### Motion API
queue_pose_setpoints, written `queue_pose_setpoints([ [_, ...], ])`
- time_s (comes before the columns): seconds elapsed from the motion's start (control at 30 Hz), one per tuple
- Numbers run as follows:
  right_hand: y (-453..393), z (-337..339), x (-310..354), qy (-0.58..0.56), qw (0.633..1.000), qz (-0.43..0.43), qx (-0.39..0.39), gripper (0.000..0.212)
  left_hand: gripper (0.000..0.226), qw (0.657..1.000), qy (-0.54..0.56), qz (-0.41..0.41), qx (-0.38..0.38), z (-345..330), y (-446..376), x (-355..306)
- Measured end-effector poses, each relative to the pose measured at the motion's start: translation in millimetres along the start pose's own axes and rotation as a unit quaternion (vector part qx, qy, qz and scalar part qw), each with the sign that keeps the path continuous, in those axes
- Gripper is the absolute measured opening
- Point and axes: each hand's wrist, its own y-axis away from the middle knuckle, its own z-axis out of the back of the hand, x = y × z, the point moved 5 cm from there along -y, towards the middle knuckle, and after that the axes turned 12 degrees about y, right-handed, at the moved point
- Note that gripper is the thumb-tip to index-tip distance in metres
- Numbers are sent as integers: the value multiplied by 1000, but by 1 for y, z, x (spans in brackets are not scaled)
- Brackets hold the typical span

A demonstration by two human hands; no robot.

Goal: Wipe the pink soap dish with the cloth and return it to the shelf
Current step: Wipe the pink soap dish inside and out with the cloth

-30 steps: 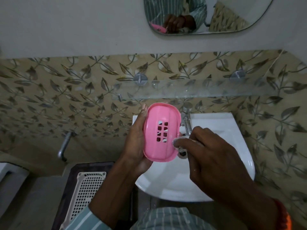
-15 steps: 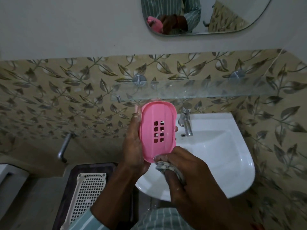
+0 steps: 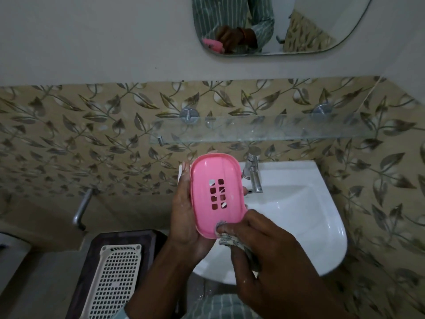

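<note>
The pink soap dish (image 3: 213, 180), oval with several square drain holes, faces me above the left rim of the basin. My left hand (image 3: 184, 217) grips it from the left and behind, fingertips showing at its right edge. My right hand (image 3: 266, 247) holds a bunched grey patterned cloth (image 3: 230, 238) and presses it against the dish's lower right rim. The glass shelf (image 3: 287, 130) runs along the tiled wall above, with nothing on it.
A white wash basin (image 3: 299, 215) with a chrome tap (image 3: 253, 173) lies under the hands. A mirror (image 3: 322, 24) hangs above. At lower left are a cream perforated tray (image 3: 115, 282) on a dark stand and a metal pipe (image 3: 80, 210).
My right hand with the cloth moved from the dish's right side down to its lower rim. The dish turned more upright and squarely toward me.
</note>
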Motion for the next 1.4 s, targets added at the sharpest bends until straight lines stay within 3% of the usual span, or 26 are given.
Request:
queue_pose_setpoints([
  [0.2,-17,21,-14,63,998,-19,3,29,64,999,-21,38,11,4,5,8],
  [0.37,-36,34,-20,61,997,-9,-48,32,60,999,-21,24,8,1,8,15],
  [0.53,-6,4,-3,18,998,39,50,25,62,999,-6,31,-6,3,2,1],
  [0.73,-43,28,-22,63,996,-34,-54,28,53,999,-37,31,-11,4,7,11],
  [0.97,-14,-2,-16,31,999,-35,28,22,59,998,-48,11,-33,8,1,2],
  [1.1,-40,15,-34,46,995,-75,-37,31,56,995,-82,-2,-51,6,3,10],
  [1.23,-50,16,-35,50,991,-96,-74,26,52,995,-93,-22,-42,2,6,11],
  [1.4,-30,-12,-30,-11,987,-161,7,11,58,994,-87,-33,-65,10,6,3],
])
